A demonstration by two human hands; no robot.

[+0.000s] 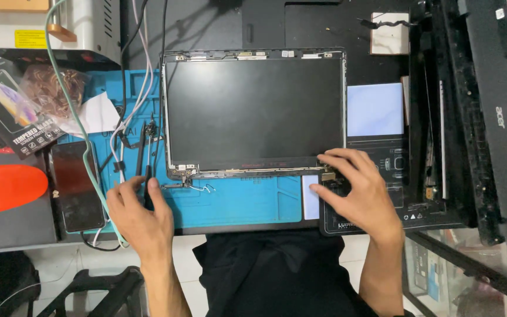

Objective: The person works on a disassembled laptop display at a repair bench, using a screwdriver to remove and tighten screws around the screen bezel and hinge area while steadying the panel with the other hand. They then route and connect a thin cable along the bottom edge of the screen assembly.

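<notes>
A bare laptop screen panel (253, 111) in its lid frame lies flat on a blue work mat (236, 202). My right hand (356, 191) rests at the panel's lower right corner, fingers spread over the hinge there. My left hand (139, 214) is at the mat's lower left, its fingers closed around a thin black tool (147, 176) that points away from me. The lower left hinge (184, 171) and loose wires (198, 188) lie just right of that hand.
A black phone (76, 185) lies left of the mat, an orange object (4, 186) beyond it. Cables (125, 111) cross the mat's left side. A packaged screen protector (7, 108) sits far left. Black laptop shells (476, 117) are stacked on the right.
</notes>
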